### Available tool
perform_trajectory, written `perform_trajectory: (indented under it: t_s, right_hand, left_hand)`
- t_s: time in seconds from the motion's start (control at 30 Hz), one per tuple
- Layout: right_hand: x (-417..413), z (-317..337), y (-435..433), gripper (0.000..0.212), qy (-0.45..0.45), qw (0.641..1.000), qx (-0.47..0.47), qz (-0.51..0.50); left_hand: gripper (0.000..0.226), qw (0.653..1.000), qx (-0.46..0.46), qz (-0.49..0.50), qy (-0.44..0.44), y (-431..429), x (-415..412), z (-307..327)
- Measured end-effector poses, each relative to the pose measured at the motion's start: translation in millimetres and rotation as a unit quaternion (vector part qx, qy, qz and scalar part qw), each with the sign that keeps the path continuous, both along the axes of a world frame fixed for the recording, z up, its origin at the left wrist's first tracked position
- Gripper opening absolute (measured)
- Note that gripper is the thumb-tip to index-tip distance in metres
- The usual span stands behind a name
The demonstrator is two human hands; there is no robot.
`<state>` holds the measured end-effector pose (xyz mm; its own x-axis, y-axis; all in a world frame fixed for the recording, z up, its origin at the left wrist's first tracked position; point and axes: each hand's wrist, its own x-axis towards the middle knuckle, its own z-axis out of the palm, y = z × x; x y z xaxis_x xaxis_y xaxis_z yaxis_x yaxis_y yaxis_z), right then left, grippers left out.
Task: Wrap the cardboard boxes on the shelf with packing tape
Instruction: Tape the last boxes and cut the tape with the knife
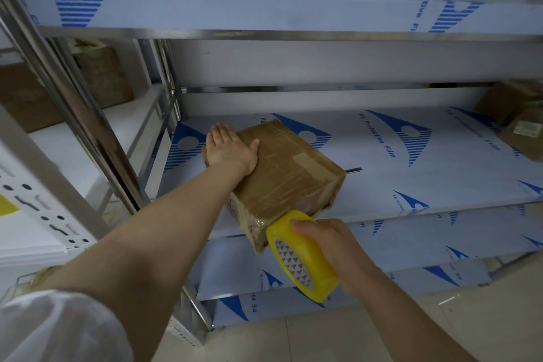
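Brown box [289, 173] sits on middle shelf [411, 167], near front edge. Left hand [232, 150] flat on box top, fingers straight. Right hand [332, 239] grips yellow tape roll [302, 256], roll touching box front corner.

Dim, cool, even indoor light, soft shadow beneath the upper shelf [264, 9], faint sheen on the steel post [79, 114] at left, small glint at the cardboard box [288, 173] near corner, wide-angle bending at edges, blurred sleeve [53, 329] lower left.
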<state>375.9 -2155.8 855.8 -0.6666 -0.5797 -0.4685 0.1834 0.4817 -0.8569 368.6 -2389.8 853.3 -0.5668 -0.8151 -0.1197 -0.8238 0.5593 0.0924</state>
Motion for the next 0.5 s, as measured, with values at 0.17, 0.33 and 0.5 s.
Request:
perform_trajectory:
  t_s: [0.17, 0.33, 0.5]
  right_hand:
    - [0, 0, 0, 0.020, -0.002, 1.000, -0.015, 0.005]
    - [4, 4, 2, 0.015, -0.012, 0.999, -0.034, 0.005]
    - [7, 5, 0, 0.014, -0.012, 0.999, -0.033, -0.004]
  left_hand:
    - [0.101, 0.998, 0.017, -0.056, -0.016, 55, 2, -10]
    - [0.094, 0.997, 0.035, -0.072, -0.006, 72, 10, -8]
    - [0.086, 0.992, 0.047, -0.117, 0.007, 87, 16, -10]
